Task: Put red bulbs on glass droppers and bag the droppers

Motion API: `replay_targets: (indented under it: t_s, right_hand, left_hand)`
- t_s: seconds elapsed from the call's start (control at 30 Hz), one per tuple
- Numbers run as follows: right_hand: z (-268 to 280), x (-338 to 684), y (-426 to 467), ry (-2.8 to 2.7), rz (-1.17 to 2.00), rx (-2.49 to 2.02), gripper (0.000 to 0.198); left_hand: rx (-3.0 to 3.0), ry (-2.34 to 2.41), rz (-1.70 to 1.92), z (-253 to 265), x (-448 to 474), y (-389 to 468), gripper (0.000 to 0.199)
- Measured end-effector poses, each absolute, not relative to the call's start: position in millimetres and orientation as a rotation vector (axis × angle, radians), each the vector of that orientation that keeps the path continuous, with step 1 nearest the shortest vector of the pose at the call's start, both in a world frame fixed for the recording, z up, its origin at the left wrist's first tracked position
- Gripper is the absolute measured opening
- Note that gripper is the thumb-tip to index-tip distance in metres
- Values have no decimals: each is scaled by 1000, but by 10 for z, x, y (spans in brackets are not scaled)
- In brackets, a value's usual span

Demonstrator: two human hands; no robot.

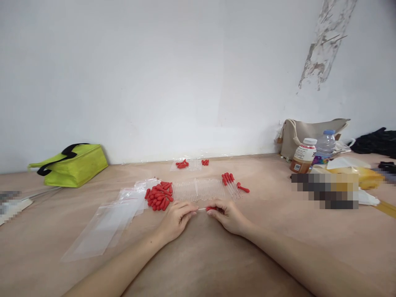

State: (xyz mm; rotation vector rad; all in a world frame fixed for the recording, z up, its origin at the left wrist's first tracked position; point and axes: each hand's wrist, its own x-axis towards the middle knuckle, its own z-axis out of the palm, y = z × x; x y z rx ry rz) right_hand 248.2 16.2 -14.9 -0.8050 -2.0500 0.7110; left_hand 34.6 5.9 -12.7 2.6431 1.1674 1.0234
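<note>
Between my two hands, near the middle of the table, a clear glass dropper tube [201,209] lies level. My left hand [177,218] pinches its left end. At the other end my right hand [227,215] is closed on a red rubber bulb [211,208], which meets the tube; how far it is pushed on is hidden by the fingers. Just beyond my hands is a row of clear tubes [198,189]. A heap of red bulbs [159,195] sits to its left. Several droppers with red bulbs [228,178] lie together at its right, beside another red bulb [243,188].
Clear plastic bags [103,225] lie overlapping at left, with a yellow-green bag [76,167] behind. More red bulbs [182,164] lie on plastic near the wall. At right are a brown drink bottle [303,156], a clear bottle [326,144], a beige bag [309,128] and yellow packaging [368,176].
</note>
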Motion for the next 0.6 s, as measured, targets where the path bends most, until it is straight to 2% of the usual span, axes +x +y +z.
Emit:
replay_targets:
  t_s: [0.6]
  right_hand:
    - [-190, 2482, 156, -2180, 350, -731, 11]
  left_hand:
    - [2815, 1152, 905, -115, 404, 27, 20]
